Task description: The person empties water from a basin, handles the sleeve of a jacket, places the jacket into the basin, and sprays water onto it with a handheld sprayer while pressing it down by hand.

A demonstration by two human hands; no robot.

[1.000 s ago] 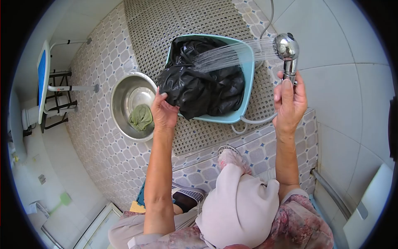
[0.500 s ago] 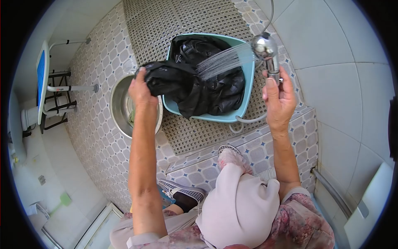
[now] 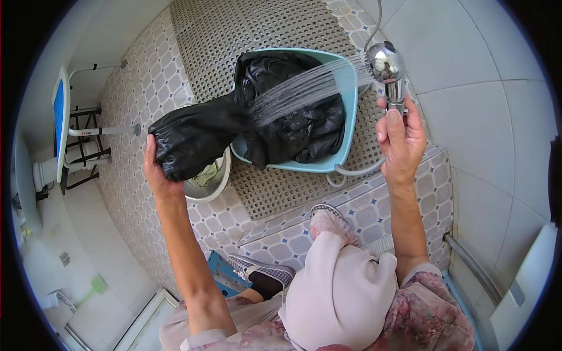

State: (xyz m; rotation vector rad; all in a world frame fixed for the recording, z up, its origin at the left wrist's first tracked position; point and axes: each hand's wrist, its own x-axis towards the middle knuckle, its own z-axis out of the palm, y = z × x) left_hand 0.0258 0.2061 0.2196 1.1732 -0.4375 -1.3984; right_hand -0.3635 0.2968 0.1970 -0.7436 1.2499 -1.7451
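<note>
My left hand grips the end of a wet black cloth, stretched out leftward over a metal bowl. The rest of the black cloth lies bunched in a light blue basin. My right hand is closed round the handle of a chrome shower head, right of the basin. Water sprays from it leftward and down onto the cloth. A green cloth lies in the bowl, partly hidden under the black cloth.
Under the basin is a grey perforated mat on the tiled floor. At the left stands a blue and white seat with metal legs. A grey hose runs beside the basin. A metal rail is at the lower right.
My left hand has moved left and down, pulling a length of black cloth out of the basin and across the bowl. My right hand with the shower head shifted left, then slightly back right.
</note>
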